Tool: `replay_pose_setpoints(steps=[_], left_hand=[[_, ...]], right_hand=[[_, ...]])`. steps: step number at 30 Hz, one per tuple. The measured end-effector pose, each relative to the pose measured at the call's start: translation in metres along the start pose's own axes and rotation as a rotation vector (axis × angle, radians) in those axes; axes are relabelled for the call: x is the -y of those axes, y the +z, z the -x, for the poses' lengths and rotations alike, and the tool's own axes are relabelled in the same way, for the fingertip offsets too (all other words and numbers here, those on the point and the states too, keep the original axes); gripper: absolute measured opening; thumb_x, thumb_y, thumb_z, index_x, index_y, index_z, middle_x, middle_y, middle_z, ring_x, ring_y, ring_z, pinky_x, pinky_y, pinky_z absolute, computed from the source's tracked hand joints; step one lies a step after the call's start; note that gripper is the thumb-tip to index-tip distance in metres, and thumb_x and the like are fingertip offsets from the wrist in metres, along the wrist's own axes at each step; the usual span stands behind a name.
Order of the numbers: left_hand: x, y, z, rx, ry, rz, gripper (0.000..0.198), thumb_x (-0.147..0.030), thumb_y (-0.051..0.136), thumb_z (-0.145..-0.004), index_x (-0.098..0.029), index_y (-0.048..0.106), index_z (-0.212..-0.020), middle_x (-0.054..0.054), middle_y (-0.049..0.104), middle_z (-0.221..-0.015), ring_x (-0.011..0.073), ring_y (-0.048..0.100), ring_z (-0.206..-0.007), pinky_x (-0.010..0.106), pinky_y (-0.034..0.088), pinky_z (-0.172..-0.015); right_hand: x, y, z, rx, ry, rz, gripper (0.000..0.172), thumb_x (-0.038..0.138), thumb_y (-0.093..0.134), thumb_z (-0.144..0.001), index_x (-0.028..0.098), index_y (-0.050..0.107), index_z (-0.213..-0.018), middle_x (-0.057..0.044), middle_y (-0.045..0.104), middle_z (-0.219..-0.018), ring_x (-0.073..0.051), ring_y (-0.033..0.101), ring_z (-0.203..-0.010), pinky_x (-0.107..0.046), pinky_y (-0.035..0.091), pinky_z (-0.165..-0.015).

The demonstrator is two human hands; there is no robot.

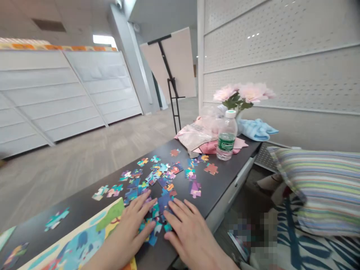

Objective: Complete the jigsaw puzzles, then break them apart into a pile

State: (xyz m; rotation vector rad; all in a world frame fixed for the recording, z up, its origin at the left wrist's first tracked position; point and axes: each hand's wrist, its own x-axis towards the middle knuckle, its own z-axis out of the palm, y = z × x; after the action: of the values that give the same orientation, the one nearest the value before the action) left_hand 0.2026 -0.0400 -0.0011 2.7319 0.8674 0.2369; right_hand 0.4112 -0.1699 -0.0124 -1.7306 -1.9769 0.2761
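Loose jigsaw puzzle pieces [163,168] lie scattered over a dark tabletop [208,202], most of them bunched in the middle. My left hand [135,219] rests palm down at the near left of the bunch, fingers spread and touching pieces. Beside it, my right hand [187,227] lies flat at the near right of the bunch, its fingertips on or next to blue pieces. Neither hand grips anything. A colourful illustrated board or sheet [84,240] sits under my left forearm. Pieces beneath the fingers are partly hidden.
A water bottle [226,138] stands at the table's far end, near pink cloth [208,146], a blue checked cloth [257,129] and pink flowers [250,92]. A striped cushion [332,187] is on the right. Beyond the table stands an easel [174,86].
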Motion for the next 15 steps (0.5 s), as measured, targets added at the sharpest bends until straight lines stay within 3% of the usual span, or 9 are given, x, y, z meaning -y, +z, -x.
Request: replay_pose_setpoints(steps=[4,8,11,15], left_hand=[[-0.001,-0.009,-0.04,0.056,-0.055,0.016,0.05,-0.045,0.041,-0.103,-0.031,0.04,-0.151,0.007,0.026,-0.164,0.0301,0.026,-0.15,0.057,0.029,-0.118],[0.006,-0.011,-0.07,0.086,-0.094,0.014,0.053,-0.045,0.038,-0.104,-0.023,0.037,-0.152,0.011,0.024,-0.164,0.0284,0.021,-0.151,0.055,0.025,-0.12],[0.005,-0.014,-0.067,0.11,-0.052,0.002,0.051,-0.045,0.039,-0.104,-0.024,0.04,-0.151,0.01,0.032,-0.161,0.0277,0.027,-0.149,0.055,0.024,-0.12],[-0.001,-0.029,-0.039,0.121,-0.015,0.011,0.045,-0.046,0.043,-0.102,-0.03,0.05,-0.144,0.006,0.043,-0.155,0.0298,0.038,-0.144,0.057,0.028,-0.118]], right_hand=[[-0.043,-0.008,-0.005,-0.071,0.066,0.104,0.046,0.043,0.049,-0.099,0.028,0.054,-0.142,-0.007,0.049,-0.15,-0.032,0.041,-0.142,-0.059,0.034,-0.116],[-0.074,-0.017,-0.017,-0.11,0.139,0.138,0.053,0.051,0.048,-0.097,0.029,0.05,-0.145,-0.007,0.041,-0.155,-0.034,0.034,-0.145,-0.062,0.03,-0.117],[-0.087,-0.023,-0.025,-0.083,0.187,0.147,0.06,0.058,0.048,-0.095,0.029,0.047,-0.147,-0.008,0.036,-0.157,-0.035,0.031,-0.146,-0.064,0.028,-0.116],[-0.095,-0.028,-0.039,-0.068,0.207,0.138,0.064,0.06,0.048,-0.094,0.028,0.045,-0.149,-0.009,0.038,-0.156,-0.036,0.03,-0.147,-0.065,0.026,-0.117]])
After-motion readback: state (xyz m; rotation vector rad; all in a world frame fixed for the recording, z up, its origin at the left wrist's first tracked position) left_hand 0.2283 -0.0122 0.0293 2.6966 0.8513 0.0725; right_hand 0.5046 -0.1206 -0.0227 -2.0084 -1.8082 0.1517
